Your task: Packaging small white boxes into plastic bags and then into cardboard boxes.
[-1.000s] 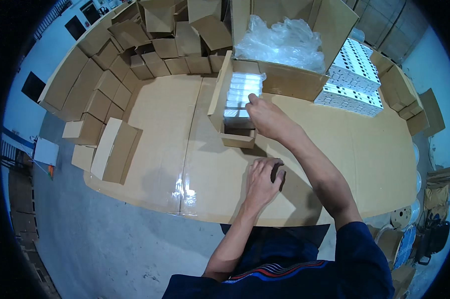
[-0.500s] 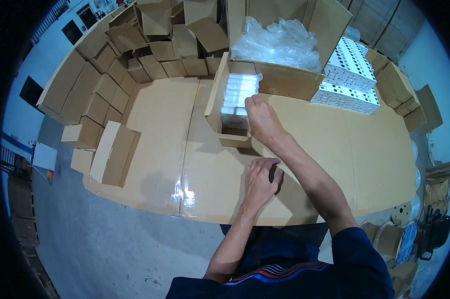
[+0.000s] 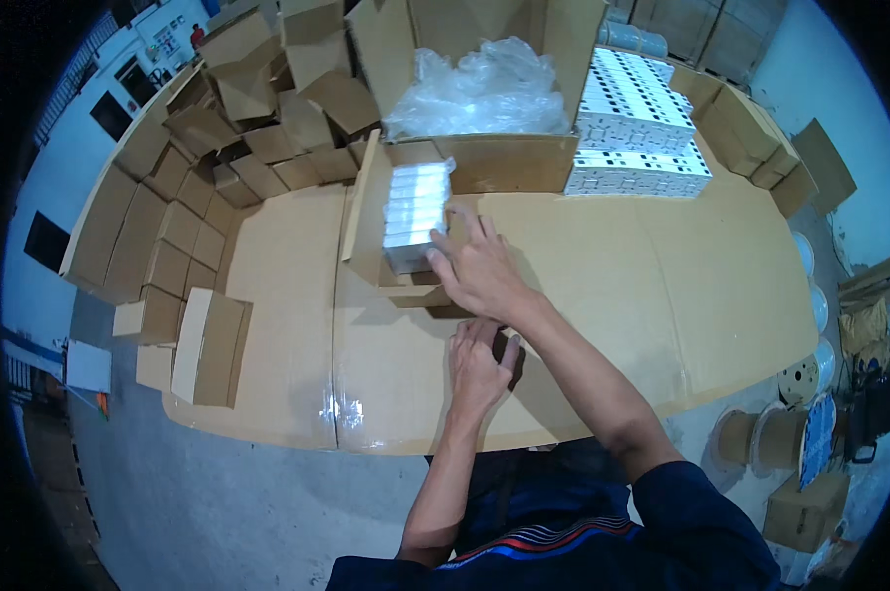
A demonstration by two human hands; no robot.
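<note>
In the middle of the frame, a small open brown box holds a stack of white packs. The right hand touches the packs with fingers spread wide. Below it, the left hand curls around a small dark thing. At the top, a big box holds crinkly clear plastic.

White small boxes in brown carton, clear plastic bag
</note>
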